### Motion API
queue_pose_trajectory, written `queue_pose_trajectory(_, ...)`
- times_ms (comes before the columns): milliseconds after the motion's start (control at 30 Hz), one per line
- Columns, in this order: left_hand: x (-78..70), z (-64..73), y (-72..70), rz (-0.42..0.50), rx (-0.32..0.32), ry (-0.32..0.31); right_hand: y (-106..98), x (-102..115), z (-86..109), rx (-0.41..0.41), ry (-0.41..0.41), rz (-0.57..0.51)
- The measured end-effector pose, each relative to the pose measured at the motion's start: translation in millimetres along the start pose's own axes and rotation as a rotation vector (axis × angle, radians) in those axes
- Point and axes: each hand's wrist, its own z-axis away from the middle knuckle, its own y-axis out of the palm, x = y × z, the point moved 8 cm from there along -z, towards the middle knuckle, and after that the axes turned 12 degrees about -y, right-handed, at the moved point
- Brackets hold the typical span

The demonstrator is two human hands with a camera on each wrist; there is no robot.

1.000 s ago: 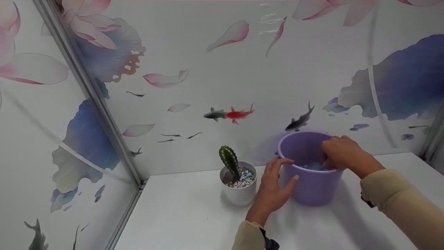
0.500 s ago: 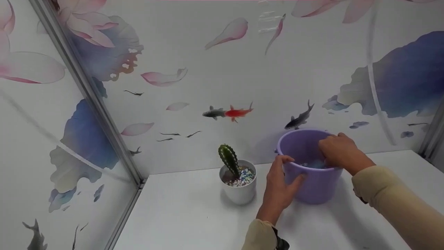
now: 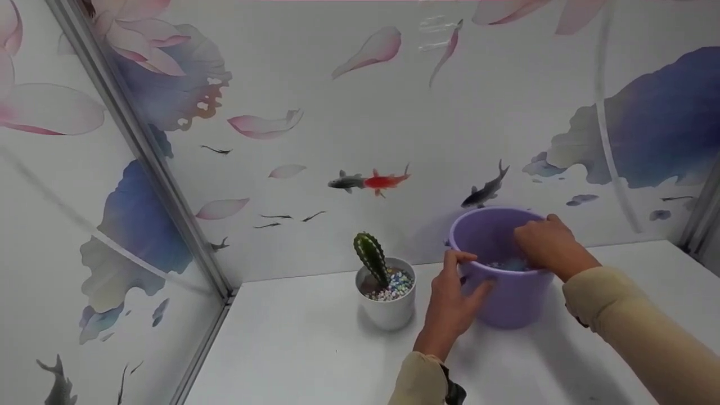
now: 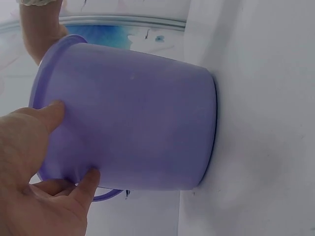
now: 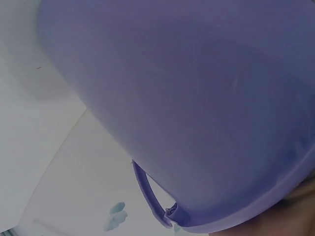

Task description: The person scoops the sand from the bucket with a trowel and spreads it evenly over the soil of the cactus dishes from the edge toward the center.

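Note:
A purple bucket [image 3: 512, 304] stands upright on the white table, and its curved handle [image 5: 146, 191] hangs at the side in the right wrist view. At the near left of the bucket, my left hand [image 3: 450, 309] holds it, one finger over the rim and the thumb against the outer wall. In the left wrist view, fingers [image 4: 84, 189] press along the bucket's side. My right hand [image 3: 551, 244] reaches over the right rim into the bucket, its fingers hidden inside. Close by those hidden fingers lies a pale bluish thing [image 3: 513, 263] whose kind I cannot tell.
To the bucket's left stands a white pot [image 3: 389, 315] with a green cactus [image 3: 371, 260] and small coloured pebbles [image 3: 399, 286]. A printed wall panel [image 3: 315, 236] rises behind the white table [image 3: 281, 337]. A metal frame post [image 3: 152, 157] runs along the left.
My left hand has shifted a little to the right, its thumb now farther across the bucket's wall. My right hand has moved slightly left inside the rim.

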Motion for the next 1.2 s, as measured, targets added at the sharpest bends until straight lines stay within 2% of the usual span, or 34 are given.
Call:
queue_pose_trajectory(133,0.5,-1.3,-1.7,0.005,0.004,0.003,4.9,-0.5,-3.2,0.014,-0.024,-0.044)
queue_pose_trajectory(433,1.3,-2.6,0.4,0.011,0.023,0.03,8.4,-0.7,-1.3,0.032,0.009,-0.045)
queue_pose_trajectory(833,0.6,-2.6,0.3,0.021,0.031,0.032,14.6,-3.4,-3.1,0.056,-0.013,-0.089)
queue_pose_trajectory(1100,1.2,-2.6,-1.1,0.015,0.027,0.035,18.8,-2.5,-4.0,0.097,-0.014,-0.201)
queue_pose_trajectory(1200,2.3,-2.7,-0.9,0.014,0.023,0.033,19.8,-2.7,-4.6,0.096,-0.024,-0.21)
